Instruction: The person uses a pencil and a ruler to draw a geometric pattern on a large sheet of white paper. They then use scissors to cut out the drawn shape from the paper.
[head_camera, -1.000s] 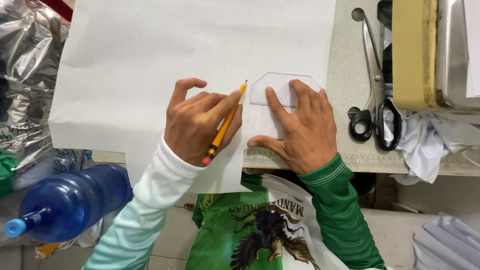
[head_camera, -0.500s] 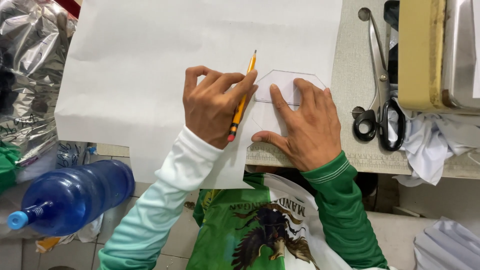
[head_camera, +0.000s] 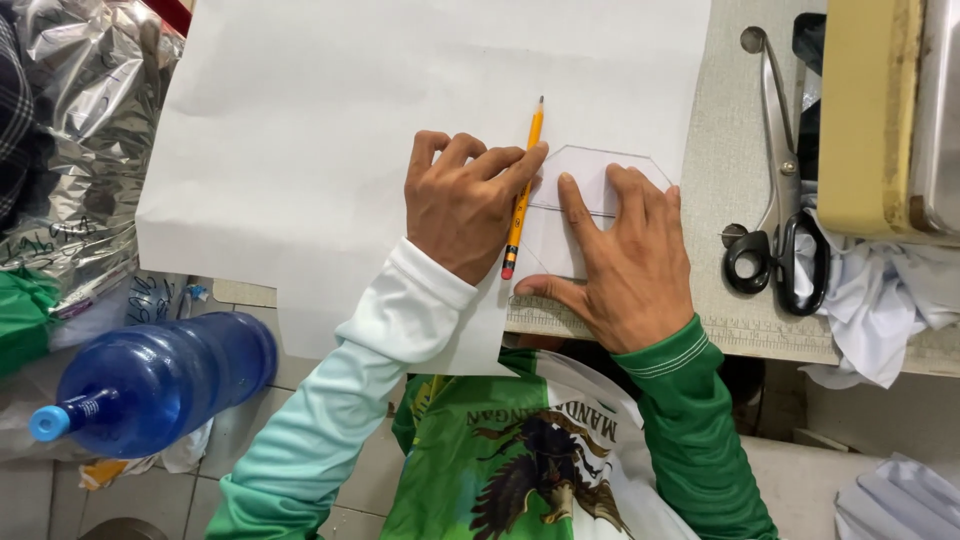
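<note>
Yellow pencil (head_camera: 524, 186) with red end, held in the closed grip of the left hand (head_camera: 463, 205), tip apparently touching a large white paper sheet (head_camera: 330, 150). Right hand (head_camera: 625, 262), fingers spread flat, holds nothing and presses an angular translucent template (head_camera: 590, 175) onto the sheet. Speckled counter (head_camera: 730, 150) carries black-handled metal scissors (head_camera: 775, 215); blue plastic bottle (head_camera: 150, 385) lies on the tiled floor.

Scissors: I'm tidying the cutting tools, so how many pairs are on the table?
1. The scissors with black handles lie on the table, right of the right hand and beside the yellow machine. More may be hidden under the white cloth.
</note>
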